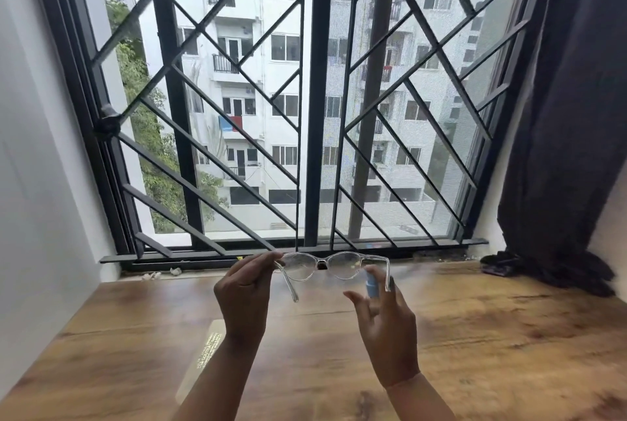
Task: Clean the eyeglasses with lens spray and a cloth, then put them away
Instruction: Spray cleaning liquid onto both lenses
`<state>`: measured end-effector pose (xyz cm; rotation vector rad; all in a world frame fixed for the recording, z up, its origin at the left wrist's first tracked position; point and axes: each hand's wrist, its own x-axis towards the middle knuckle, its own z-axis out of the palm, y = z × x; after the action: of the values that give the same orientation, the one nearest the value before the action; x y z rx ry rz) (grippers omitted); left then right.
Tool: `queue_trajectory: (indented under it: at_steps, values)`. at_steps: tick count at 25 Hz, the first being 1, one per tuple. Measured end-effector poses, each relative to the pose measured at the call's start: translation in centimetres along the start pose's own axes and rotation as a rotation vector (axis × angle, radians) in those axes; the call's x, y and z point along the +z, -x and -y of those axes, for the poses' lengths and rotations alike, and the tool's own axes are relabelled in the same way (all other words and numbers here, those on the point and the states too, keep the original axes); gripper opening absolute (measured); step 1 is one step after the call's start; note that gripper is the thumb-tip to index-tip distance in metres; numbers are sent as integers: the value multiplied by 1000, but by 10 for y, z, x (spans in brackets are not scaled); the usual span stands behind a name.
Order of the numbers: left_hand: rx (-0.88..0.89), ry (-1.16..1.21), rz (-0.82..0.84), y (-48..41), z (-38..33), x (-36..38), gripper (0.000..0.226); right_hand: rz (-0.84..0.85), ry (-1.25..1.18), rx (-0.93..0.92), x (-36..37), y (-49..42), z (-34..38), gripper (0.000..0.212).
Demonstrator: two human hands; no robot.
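Spraying step: left hand point(244, 288) pinches eyeglasses point(325, 264) at hinge; right hand point(383, 312) grips spray bottle point(371, 283) just behind lenses. Next: cloth wipe.

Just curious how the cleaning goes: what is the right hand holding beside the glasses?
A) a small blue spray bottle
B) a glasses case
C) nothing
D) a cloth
A: the right hand grips a small blue spray bottle close to the clear-framed eyeglasses pinched by the left hand.

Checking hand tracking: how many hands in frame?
2. The left hand pinches the eyeglasses at one end; the right hand holds the blue spray bottle near the other lens.
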<state>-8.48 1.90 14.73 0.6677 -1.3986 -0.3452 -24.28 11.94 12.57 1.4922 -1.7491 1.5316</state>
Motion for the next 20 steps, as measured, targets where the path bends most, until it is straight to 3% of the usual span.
queue_trajectory:
  at_steps: [10, 15, 20]
  values:
    - [-18, 42, -21, 1, 8, 2, 16, 5, -25, 45, -9, 19, -17, 51]
    - [-25, 93, -21, 2, 14, 3, 17, 114, -190, 147, -12, 36, -39, 74]
    - [-20, 77, -30, 3, 20, 4, 17, 179, -183, 216, -6, 38, -61, 84]
